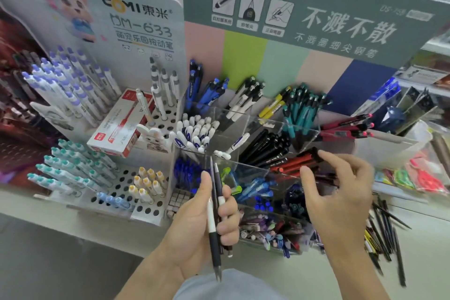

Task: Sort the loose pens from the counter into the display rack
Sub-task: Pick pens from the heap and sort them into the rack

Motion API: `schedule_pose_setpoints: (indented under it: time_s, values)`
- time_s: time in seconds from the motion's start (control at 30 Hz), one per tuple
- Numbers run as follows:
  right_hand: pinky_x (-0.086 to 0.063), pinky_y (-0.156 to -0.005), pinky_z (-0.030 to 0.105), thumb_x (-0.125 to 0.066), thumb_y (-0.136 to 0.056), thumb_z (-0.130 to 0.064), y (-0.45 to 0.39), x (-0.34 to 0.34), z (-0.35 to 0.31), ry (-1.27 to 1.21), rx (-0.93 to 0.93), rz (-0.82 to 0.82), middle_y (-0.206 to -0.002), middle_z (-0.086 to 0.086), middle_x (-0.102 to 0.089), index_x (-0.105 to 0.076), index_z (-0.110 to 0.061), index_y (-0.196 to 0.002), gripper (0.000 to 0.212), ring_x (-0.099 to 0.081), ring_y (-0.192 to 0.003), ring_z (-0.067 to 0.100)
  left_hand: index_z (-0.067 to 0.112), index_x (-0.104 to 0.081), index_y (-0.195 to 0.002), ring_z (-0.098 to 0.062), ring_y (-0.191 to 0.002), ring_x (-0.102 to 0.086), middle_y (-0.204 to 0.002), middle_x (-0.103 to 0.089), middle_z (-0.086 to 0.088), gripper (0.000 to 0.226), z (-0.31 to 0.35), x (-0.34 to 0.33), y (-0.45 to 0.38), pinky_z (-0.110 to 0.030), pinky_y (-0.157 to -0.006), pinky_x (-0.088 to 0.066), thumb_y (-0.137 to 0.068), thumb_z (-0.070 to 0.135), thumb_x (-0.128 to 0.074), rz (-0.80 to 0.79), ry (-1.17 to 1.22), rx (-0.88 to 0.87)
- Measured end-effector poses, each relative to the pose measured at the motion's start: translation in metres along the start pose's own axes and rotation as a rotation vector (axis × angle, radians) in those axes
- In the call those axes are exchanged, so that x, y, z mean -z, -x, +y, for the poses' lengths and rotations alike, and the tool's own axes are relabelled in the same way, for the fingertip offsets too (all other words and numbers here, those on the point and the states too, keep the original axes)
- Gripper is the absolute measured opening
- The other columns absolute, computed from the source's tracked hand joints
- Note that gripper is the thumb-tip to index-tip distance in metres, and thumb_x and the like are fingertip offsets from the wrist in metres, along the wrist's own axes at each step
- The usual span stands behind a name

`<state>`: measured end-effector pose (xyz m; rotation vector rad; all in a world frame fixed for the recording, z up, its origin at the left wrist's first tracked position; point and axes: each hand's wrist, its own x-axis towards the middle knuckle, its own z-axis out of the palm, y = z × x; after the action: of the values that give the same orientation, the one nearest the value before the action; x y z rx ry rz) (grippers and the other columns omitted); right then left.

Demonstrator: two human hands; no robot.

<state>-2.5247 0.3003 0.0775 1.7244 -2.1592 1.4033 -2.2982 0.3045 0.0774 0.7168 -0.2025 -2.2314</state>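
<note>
Head view — left hand [194, 224] grips pens [215, 217] below "DM-633" sign [141, 27].

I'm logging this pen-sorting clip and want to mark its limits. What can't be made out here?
Head view, the only one:
- How many pens the left hand grips: they overlap, fingers cover them.
- Loose pens on the counter: motion-blurred, partly behind the right hand.
- Pens in the front clear compartment: jumbled, blurred.
</note>
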Motion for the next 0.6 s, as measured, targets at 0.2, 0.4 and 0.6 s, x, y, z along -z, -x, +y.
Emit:
schedule_pose_setpoints:
  time_s: [0.2,0.4,0.6]
  values:
    - [-0.05,-0.061,0.026,-0.077,-0.089,-0.014,0.018,0.02,-0.052,-0.399,-0.109,-0.445,-0.073,-0.004,-0.068,-0.068,-0.02,-0.082,0.013,-0.063,-0.064,0.018,-0.002,-0.061,-0.117,-0.018,-0.057,-0.046,-0.073,-0.049,-0.009,0.037,-0.007,-0.012,-0.004,-0.03,-0.052,-0.045,-0.093,0.026,-0.053,0.082,-0.025,-0.129]
    - [-0.056,-0.066,0.027,-0.086,-0.081,-0.02,0.036,0.008,-0.065,-0.483,-0.476,-0.922,-0.077,0.002,-0.076,-0.063,-0.026,-0.1,0.031,-0.071,-0.065,0.015,0.001,-0.059,-0.122,-0.021,-0.067,-0.056,-0.078,-0.056,-0.009,0.047,-0.011,-0.02,-0.009,-0.032,-0.065,-0.056,-0.097,0.038,-0.045,0.153,-0.047,-0.29]
    - [-0.058,-0.065,0.034,-0.077,-0.084,-0.001,0.041,0.01,-0.066,-0.602,-0.469,-0.612,-0.074,0.007,-0.074,-0.075,-0.028,-0.088,0.027,-0.068,-0.064,0.019,0.003,-0.06,-0.108,-0.027,-0.075,-0.067,-0.082,-0.063,-0.014,0.043,-0.01,-0.021,-0.013,-0.039,-0.069,-0.062,-0.097,0.041,-0.043,0.205,0.003,-0.346]
